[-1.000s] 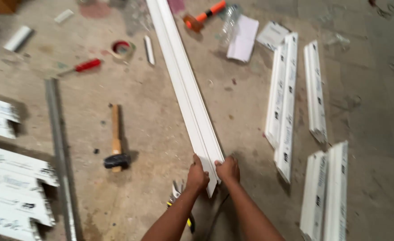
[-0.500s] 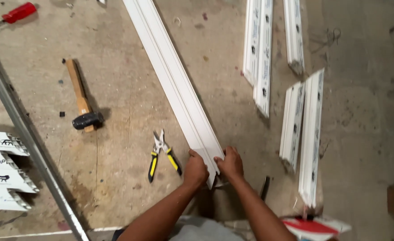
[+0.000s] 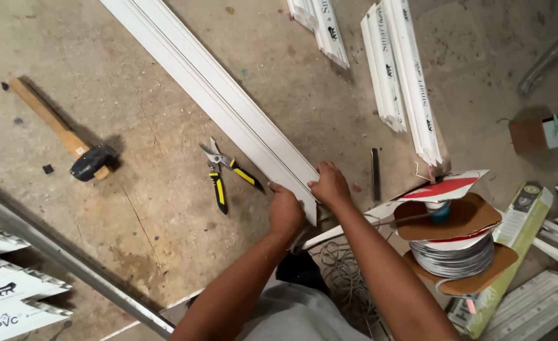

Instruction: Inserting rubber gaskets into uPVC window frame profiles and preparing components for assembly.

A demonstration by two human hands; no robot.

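Floor: bare, dusty grey concrete floor (image 3: 165, 208), scuffed and stained, seen from above.
Long profile: a long white plastic channel profile (image 3: 216, 101) lies flat on the floor, running from the upper left down to the fingers, where its near end sits.
Left hand: the left hand (image 3: 286, 211) is clamped on the near end's left edge, fingers curled over it.
Right hand: the right hand (image 3: 329, 184) grips the same end on its right edge, fingers wrapped round; the two hands are just apart.
Snips: yellow-and-black-handled metal snips (image 3: 223, 172) lie just left of the left fingers, apart from them.
Hammer: a wooden-handled hammer with a black head (image 3: 70, 142) lies well left of the fingers.
Short profiles: short white plastic profile offcuts (image 3: 405, 76) lie above and right of the right fingers.
Spool: a cardboard-flanged spool of grey wire (image 3: 456, 252) stands right of the right forearm.
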